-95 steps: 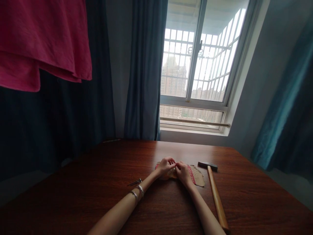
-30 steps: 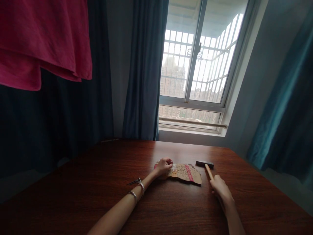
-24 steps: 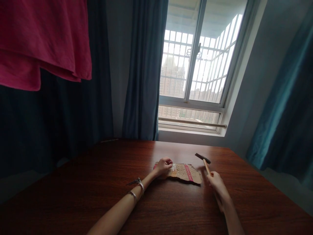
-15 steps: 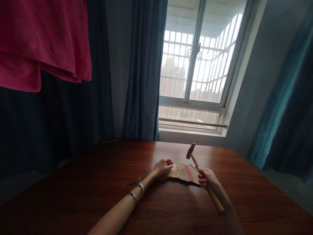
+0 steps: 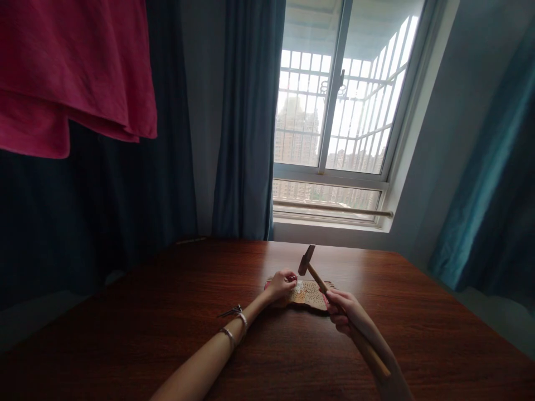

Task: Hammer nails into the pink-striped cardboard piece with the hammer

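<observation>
One hammer (image 5: 317,278) was held above a dark-specked cardboard piece (image 5: 311,291).
Right hand (image 5: 343,309) gripped its wooden handle (image 5: 370,353); head (image 5: 306,260) tilted, near the left hand (image 5: 282,285), which was curled over the cardboard piece's left part, contents not discernible. Cardboard piece lay on the brown table (image 5: 259,351).

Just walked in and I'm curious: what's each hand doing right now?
Left hand: curled at the cardboard; whether it holds anything cannot be told.
Right hand: closed, holding the hammer by its handle.
</observation>
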### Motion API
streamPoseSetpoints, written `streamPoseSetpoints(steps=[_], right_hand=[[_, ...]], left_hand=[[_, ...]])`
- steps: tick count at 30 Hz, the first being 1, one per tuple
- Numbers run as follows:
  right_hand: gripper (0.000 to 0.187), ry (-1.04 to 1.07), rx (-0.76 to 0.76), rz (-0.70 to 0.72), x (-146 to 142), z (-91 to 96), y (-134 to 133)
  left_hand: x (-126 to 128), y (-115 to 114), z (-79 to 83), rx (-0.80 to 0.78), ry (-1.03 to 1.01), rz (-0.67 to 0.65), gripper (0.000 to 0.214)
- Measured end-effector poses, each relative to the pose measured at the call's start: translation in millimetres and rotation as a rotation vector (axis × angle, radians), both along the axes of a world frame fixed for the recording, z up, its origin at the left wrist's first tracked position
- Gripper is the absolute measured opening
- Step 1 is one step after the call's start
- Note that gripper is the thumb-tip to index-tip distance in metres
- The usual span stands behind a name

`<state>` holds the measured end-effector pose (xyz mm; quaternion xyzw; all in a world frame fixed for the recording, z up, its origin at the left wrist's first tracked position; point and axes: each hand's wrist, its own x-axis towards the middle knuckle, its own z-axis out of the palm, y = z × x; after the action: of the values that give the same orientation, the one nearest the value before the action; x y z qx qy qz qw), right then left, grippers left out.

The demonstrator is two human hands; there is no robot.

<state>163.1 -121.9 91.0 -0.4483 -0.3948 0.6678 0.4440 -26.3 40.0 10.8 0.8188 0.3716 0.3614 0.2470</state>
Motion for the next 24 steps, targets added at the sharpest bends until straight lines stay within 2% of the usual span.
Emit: streamPoseSetpoints(steps=[5, 11, 24], right_hand=[[0.034, -0.028, 0.065, 0.016, -5.0, 2.3, -3.3], [0.041, -0.081, 0.056, 0.018, -10.6, 3.5, -5.1], [0.038, -0.09, 0.055, -0.029, -14.9, -0.3, -4.4]], left_hand=[[0.6, -2.9, 3.5, -0.033, 0.014, 0.009, 0.016], [0.4, -5.1, 6.4, -0.036, 0.025, 0.017, 0.015], [0.7, -4.8, 4.6, -0.009, 0.022, -0.008, 0.012]])
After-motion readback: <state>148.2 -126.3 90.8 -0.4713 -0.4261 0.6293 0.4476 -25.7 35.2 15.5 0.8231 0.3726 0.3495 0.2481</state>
